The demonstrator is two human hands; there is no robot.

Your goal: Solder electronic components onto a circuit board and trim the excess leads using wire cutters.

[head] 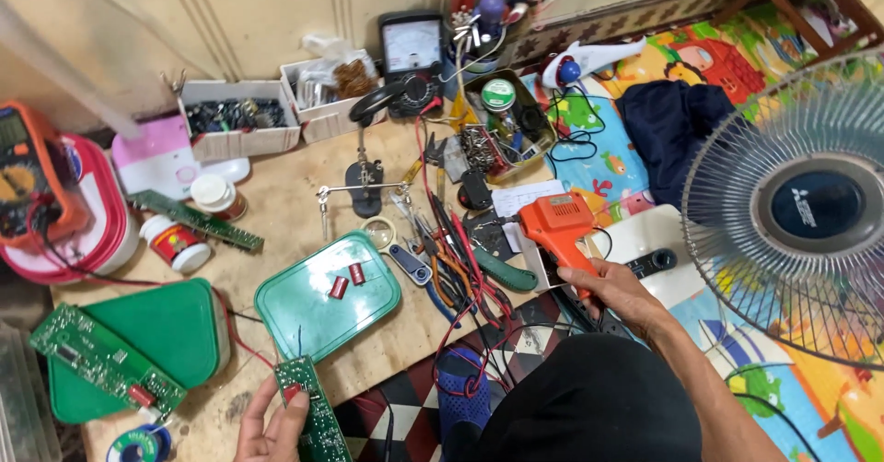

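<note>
Circuit board (313, 411) in left hand (269, 430), 2 red capacitors (347, 280) on green lid (304, 319).

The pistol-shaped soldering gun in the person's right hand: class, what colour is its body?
Orange; the soldering gun, gripped by the right hand, shows best in the head view.

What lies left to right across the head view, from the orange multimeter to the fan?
Orange multimeter → green triangular case → left hand with circuit board → green lid → orange soldering gun → right hand → fan.
</note>
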